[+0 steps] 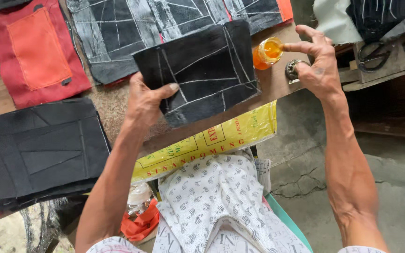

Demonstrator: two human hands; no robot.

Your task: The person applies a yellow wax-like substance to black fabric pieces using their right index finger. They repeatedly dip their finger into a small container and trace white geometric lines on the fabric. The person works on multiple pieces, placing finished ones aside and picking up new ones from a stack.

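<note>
Seen from above, two bare hands work over a wooden table (277,82). The left hand (146,100) grips one black fabric panel (202,70) marked with pale chalk lines, thumb on top and fingers hidden beneath it, lifting its near edge off the table. The right hand (317,63) is well apart from the left, off to the panel's right side. Its forefinger points into one small open jar of orange glue (267,52), the fingertip at the rim, while its other fingers curl loosely; whether they hold the one dark round lid (291,69) just under the palm cannot be told. Beyond the left hand lies one larger black chalk-marked piece (165,23), and further left one red piece with an orange patch (36,51). Near the left forearm sits one stack of plain black pieces (38,152). Beyond the right hand lies one pair of scissors (376,54).
</note>
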